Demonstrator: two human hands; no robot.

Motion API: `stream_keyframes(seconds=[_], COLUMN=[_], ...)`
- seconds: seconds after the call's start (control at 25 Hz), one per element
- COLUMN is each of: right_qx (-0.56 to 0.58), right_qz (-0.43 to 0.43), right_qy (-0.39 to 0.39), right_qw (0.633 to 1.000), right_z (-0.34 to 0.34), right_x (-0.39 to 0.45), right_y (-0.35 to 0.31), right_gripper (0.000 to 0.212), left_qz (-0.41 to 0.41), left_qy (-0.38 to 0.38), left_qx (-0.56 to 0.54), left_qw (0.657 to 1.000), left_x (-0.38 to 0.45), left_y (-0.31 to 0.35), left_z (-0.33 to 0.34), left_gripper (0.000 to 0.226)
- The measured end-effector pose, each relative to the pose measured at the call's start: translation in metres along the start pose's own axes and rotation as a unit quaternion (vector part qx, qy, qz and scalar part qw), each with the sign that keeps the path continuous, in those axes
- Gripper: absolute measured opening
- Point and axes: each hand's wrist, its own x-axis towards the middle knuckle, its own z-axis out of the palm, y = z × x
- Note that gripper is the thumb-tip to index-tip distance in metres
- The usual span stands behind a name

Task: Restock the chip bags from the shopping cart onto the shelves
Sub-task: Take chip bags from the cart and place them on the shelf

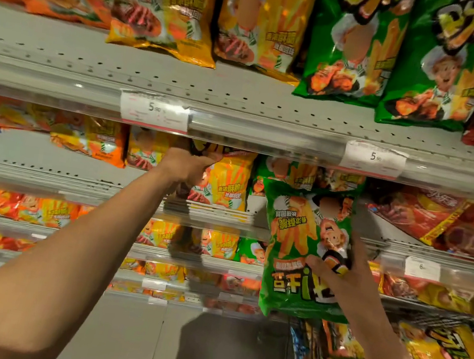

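Left hand (189, 166) grips yellow bag (226, 184) under shelf lip (265, 140) | right hand (335, 272) clutches green bag (302, 249)

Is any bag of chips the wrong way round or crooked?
Yes. The green chip bag in the right hand is upside down: its printing and cartoon chef are inverted, unlike the upright green bags on the top shelf. The left hand grips a yellow chip bag that leans slightly.
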Motion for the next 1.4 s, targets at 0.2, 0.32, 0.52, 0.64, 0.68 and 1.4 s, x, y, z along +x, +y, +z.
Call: stream_keyframes(seconds=[0.2, 0.32, 0.52, 0.64, 0.68, 1.4], right_qx=[-0.005, -0.006, -0.075, -0.112, -0.119, -0.649], right_qz=[0.002, 0.006, 0.010, 0.018, 0.017, -0.320], right_qy=[-0.016, -0.013, -0.025, -0.051, -0.058, -0.113], right_qw=[1.000, 1.000, 0.997, 0.992, 0.991, 0.681], right_z=[0.010, 0.008, -0.008, -0.024, -0.031, -0.012], right_x=[-0.018, -0.026, -0.026, -0.011, -0.004, 0.061], right_y=[-0.004, -0.001, -0.010, -0.026, -0.030, -0.097], right_gripper=[0.104, 0.099, 0.079, 0.072, 0.073, 0.080], left_qz=[0.193, 0.304, 0.425, 0.440, 0.438, 0.209], left_qy=[0.144, 0.187, 0.099, 0.037, 0.019, -0.347], left_qx=[0.096, 0.151, 0.191, 0.192, 0.192, 0.193], left_qw=[0.966, 0.922, 0.880, 0.877, 0.878, 0.894], left_x=[-0.037, -0.061, -0.081, -0.083, -0.084, -0.070], left_y=[-0.017, -0.037, -0.039, -0.030, -0.028, 0.041], left_z=[0.017, 0.024, 0.030, 0.035, 0.037, 0.086], left_gripper=[0.049, 0.057, 0.058, 0.047, 0.045, 0.063])
